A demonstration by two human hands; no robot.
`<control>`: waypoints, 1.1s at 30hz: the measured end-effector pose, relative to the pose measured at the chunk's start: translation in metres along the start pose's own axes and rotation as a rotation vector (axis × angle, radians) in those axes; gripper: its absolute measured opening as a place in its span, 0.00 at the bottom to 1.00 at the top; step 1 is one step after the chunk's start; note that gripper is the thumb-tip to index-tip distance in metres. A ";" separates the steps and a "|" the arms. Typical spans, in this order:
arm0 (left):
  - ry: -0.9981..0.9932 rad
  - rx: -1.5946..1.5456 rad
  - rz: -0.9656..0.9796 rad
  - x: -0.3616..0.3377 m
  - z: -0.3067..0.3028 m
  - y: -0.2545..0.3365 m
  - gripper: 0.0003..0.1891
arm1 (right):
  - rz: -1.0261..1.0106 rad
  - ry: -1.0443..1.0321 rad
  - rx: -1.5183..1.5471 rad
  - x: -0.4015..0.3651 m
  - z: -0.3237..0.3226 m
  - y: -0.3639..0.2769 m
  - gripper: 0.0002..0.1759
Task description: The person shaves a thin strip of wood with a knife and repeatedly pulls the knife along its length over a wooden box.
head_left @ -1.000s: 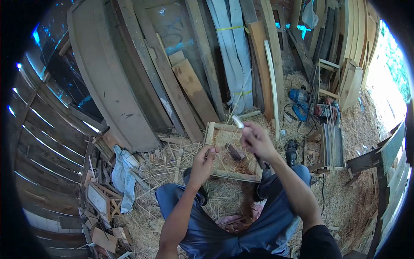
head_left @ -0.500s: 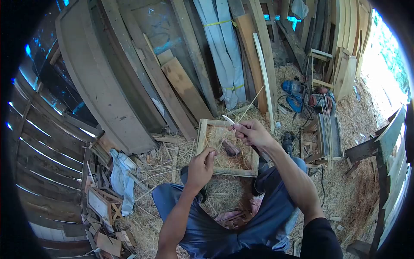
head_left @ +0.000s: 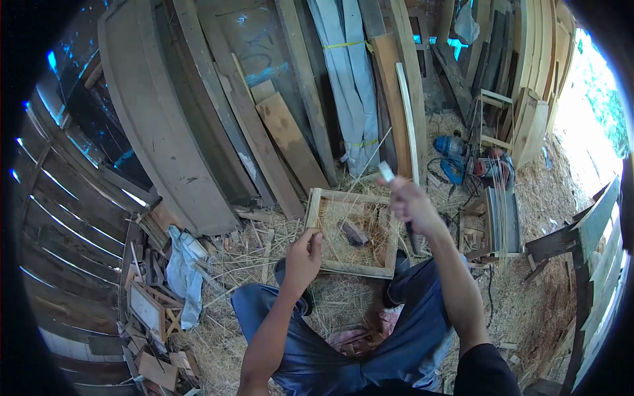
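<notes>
Straw and shavings are covering the floor (head_left: 528,290) of a timber shed, and planks (head_left: 284,132) are leaning against the back wall in a row too crowded to count cleanly.

From the head camera, two hands are showing over two knees in blue trousers. The right hand (head_left: 411,201) is clenching around the handle of one knife (head_left: 386,173). The left hand (head_left: 304,254) is sitting lower and well apart from it, with thumb and fingers pinching shut. One thin sliver (head_left: 378,148) is rising above the knife, but its lower run is getting lost against the straw, so whether the left hand is gripping it is not readable.

One open wooden frame (head_left: 314,211) is lying flat on the floor just beyond the knees, with a single dark object (head_left: 354,232) lying inside it. Two power tools, one blue (head_left: 452,148) and one reddish (head_left: 495,165), are sitting farther right. One pale cloth (head_left: 178,270) is lying among offcuts on the left.

Clutter is crowding the left side, while looser straw is opening out to the right towards the daylight.

The knife's long axis is running nearly upright, its blade pointing up and slightly left, away from the person. The sliver is slanting up to the right.
</notes>
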State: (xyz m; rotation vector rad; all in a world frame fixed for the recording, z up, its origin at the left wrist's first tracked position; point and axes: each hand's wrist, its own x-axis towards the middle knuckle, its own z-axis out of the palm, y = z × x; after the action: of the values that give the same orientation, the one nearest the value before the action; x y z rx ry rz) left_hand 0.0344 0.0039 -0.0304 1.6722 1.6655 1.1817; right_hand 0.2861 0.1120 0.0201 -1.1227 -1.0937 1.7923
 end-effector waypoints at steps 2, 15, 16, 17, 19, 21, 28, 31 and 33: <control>0.018 0.020 0.067 0.002 0.003 0.012 0.07 | -0.005 -0.213 -0.114 -0.004 0.032 0.024 0.17; -0.163 -0.003 0.040 -0.003 0.005 0.026 0.09 | -0.071 -0.218 -0.201 0.005 0.031 0.020 0.19; -0.141 -0.044 0.053 -0.003 0.006 0.024 0.09 | -0.062 -0.146 -0.197 0.009 0.025 0.020 0.18; -0.117 -0.085 0.066 -0.004 0.006 0.023 0.09 | -0.053 -0.075 -0.193 0.011 0.021 0.020 0.18; -0.152 -0.036 0.042 -0.005 0.002 0.030 0.09 | -0.050 -0.081 -0.198 0.008 0.019 0.017 0.19; -0.176 0.007 0.014 -0.006 0.000 0.034 0.09 | -0.032 -0.090 -0.186 0.008 0.018 0.015 0.20; -0.191 0.048 -0.020 -0.012 -0.004 0.021 0.08 | -0.061 0.072 -0.189 0.023 0.000 0.014 0.20; -0.174 0.032 0.006 -0.013 -0.004 0.021 0.08 | -0.056 0.145 -0.264 0.025 -0.009 0.010 0.20; -0.148 0.007 0.039 -0.013 -0.006 0.019 0.08 | -0.138 0.244 -0.315 0.035 -0.023 0.019 0.20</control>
State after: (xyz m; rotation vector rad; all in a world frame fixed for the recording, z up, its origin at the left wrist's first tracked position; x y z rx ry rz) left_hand 0.0412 -0.0124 -0.0148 1.7592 1.5550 1.0432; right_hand 0.2927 0.1430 -0.0132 -1.3739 -1.2967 1.3657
